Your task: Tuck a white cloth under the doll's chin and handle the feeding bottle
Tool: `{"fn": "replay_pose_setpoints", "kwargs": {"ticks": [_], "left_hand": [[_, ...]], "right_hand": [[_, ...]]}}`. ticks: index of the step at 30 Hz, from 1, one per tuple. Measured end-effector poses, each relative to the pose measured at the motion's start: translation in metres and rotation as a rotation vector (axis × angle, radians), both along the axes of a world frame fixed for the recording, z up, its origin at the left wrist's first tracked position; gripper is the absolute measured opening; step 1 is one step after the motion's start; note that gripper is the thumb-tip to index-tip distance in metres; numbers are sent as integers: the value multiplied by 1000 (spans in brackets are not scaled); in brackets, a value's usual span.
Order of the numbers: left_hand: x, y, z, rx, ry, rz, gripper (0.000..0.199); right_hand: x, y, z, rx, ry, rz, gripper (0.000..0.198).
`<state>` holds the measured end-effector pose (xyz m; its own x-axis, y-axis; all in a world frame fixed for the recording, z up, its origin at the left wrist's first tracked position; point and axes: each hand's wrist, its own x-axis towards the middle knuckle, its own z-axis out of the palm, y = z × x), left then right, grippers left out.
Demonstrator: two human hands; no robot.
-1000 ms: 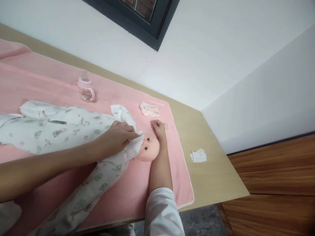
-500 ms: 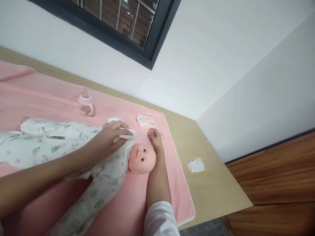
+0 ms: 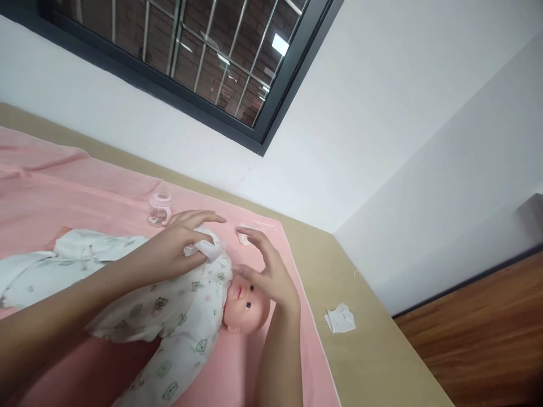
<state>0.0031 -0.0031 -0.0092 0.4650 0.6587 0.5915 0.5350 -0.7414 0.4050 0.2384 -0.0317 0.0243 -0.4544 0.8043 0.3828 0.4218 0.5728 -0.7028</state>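
Observation:
A baby doll [image 3: 246, 308] in a white printed outfit [image 3: 186, 311] lies on its back, its head toward the right. My left hand [image 3: 182, 240] is over the doll's chest near the neck and pinches a crumpled white tissue [image 3: 206, 249] between thumb and fingers. Beside the doll's head, my right hand [image 3: 271, 268] is open, with thumb and fingers apart and nothing visible between them. Its thumb partly covers the top of the doll's face. Behind the right fingertips, a small white and pink packet [image 3: 243, 236] is mostly hidden.
A pink blanket [image 3: 114, 175] covers much of the wooden table [image 3: 373, 362]. A baby bottle [image 3: 160, 209] with a handle stands behind my left hand. Another folded tissue [image 3: 340, 318] lies on the bare wood at right. A wall and a barred window [image 3: 203, 51] rise behind.
My right hand has risen from the blanket beside the packet and come closer to the doll's face and my left hand. The left hand keeps the tissue near the doll's neck. The view has tilted up.

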Motion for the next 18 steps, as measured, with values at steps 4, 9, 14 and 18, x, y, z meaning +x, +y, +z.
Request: {"fn": "replay_pose_setpoints", "kwargs": {"ticks": [4, 9, 14, 18], "left_hand": [[-7, -3, 4, 20, 66, -12, 29], [-16, 0, 10, 11, 23, 2, 29], [-26, 14, 13, -59, -58, 25, 27], [-39, 28, 14, -149, -132, 98, 28]], "right_hand": [[-27, -17, 3, 72, -136, -54, 54], [-39, -6, 2, 43, -184, -66, 23], [-52, 12, 11, -101, -112, 17, 26], [-53, 36, 9, -271, 23, 6, 34]]}}
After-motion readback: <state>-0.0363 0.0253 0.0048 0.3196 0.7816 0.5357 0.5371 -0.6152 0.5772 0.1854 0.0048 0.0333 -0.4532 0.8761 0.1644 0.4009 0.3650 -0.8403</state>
